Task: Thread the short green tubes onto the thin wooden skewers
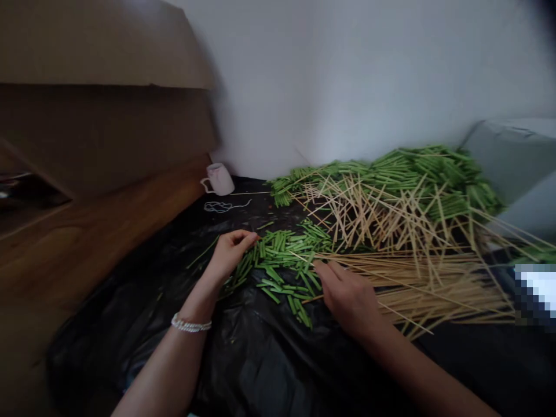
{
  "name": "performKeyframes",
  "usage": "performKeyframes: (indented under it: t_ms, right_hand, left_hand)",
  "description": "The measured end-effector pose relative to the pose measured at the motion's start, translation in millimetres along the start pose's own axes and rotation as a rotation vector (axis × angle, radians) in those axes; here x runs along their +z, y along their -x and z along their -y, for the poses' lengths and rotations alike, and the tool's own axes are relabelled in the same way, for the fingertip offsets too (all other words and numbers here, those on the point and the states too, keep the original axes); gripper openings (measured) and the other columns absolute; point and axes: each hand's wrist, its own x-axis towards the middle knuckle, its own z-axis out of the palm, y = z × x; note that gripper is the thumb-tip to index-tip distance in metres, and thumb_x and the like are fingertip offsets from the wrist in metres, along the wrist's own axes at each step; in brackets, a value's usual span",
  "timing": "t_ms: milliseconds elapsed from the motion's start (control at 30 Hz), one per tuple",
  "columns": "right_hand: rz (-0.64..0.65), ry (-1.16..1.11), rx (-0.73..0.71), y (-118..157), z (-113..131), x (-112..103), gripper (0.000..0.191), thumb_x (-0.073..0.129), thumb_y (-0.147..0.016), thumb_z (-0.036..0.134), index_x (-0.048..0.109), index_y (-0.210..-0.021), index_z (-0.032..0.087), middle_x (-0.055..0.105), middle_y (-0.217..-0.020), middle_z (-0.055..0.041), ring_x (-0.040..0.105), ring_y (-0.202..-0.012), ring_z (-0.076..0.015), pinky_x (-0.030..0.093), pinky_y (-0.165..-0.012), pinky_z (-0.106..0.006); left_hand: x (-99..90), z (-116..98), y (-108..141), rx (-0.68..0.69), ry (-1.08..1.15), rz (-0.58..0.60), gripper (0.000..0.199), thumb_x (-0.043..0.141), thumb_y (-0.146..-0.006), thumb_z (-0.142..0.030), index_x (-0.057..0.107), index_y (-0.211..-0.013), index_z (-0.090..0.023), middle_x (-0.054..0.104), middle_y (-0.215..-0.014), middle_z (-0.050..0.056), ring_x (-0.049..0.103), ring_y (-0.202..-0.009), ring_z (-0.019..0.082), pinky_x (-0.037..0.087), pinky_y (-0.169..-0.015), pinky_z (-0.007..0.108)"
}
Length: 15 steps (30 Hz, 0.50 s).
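Short green stem pieces lie in a loose pile on black plastic sheeting. At the pile's left edge is my left hand, thumb and fingers pinched together; what they hold, if anything, is too small to name. My right hand is closed on a thin wooden stick, whose tip points left over the green pieces. Many more wooden sticks lie in a bundle to the right of that hand, and a tangle of sticks is spread behind it.
A large heap of green stems lies along the white wall. A pinkish mug and a looped string are at the back left. Cardboard stands at the left, and a grey container at the right.
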Motion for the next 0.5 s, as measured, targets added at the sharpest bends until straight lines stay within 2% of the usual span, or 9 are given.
performKeyframes:
  t_ms: [200,333,500]
  right_hand:
    - [-0.011,0.005,-0.011,3.3,2.4,0.8,0.027,0.043,-0.090,0.015,0.065,-0.105,0.018,0.063,-0.073,-0.0006,0.052,-0.058,-0.0114,0.032,-0.056,-0.028]
    - [-0.029,-0.007,-0.025,2.2,1.7,0.1,0.027,0.043,-0.090,0.014,0.066,-0.103,0.017,0.063,-0.072,-0.0005,0.052,-0.058,-0.0113,0.033,-0.057,-0.027]
    - [-0.041,-0.016,-0.029,1.8,1.8,-0.1,0.027,0.043,-0.091,0.015,0.066,-0.104,0.017,0.062,-0.071,0.0004,0.051,-0.057,-0.0113,0.032,-0.055,-0.027]
  left_hand:
    - [-0.2,12.2,-0.6,0.106,-0.264,0.040,0.034,0.062,-0.076,-0.046,0.073,-0.080,-0.014,0.072,-0.078,0.006,0.062,-0.069,0.018,0.045,-0.066,0.028]
    - [5.3,14.3,3.4,0.192,-0.566,-0.054,0.038,0.054,-0.083,-0.050,0.073,-0.080,-0.018,0.071,-0.083,0.007,0.061,-0.078,0.021,0.043,-0.073,0.031]
    - [10.7,16.1,10.2,0.263,-0.814,-0.099,0.042,0.058,-0.077,-0.061,0.069,-0.073,-0.020,0.066,-0.082,0.008,0.057,-0.086,0.024,0.041,-0.075,0.033]
